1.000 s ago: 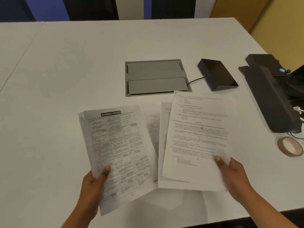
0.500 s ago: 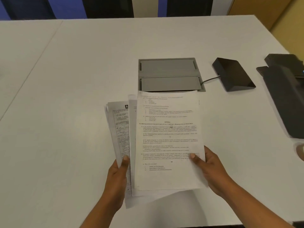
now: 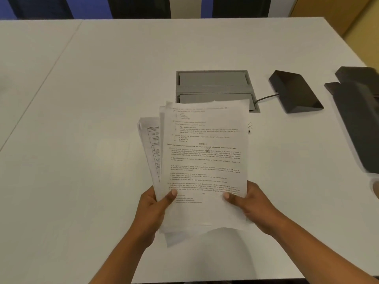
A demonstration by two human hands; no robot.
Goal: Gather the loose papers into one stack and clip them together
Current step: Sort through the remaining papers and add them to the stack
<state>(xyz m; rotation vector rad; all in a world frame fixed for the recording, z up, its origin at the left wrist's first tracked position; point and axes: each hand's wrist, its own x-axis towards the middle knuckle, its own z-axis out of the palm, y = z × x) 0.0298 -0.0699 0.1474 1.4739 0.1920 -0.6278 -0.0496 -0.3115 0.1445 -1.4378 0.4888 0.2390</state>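
Several printed papers [image 3: 205, 160] overlap in a rough stack above the white table [image 3: 102, 78], lifted near its front edge. My left hand [image 3: 152, 210] grips the stack's lower left edge, thumb on top. My right hand [image 3: 249, 203] grips the lower right edge, thumb on the top sheet. One tabled sheet [image 3: 150, 148] sticks out to the left, skewed behind the others. A small wire clip [image 3: 249, 126] peeks out on the table just past the stack's right edge.
A grey cable hatch [image 3: 213, 85] is set in the table behind the papers. A black wedge-shaped device [image 3: 295, 91] with a cable lies to its right. A large dark device [image 3: 361, 115] and a tape roll [image 3: 375, 188] sit at the right edge.
My two hands have come together, sliding the left sheets under the right ones, so the spread papers are now one uneven stack. The view has shifted right to left.
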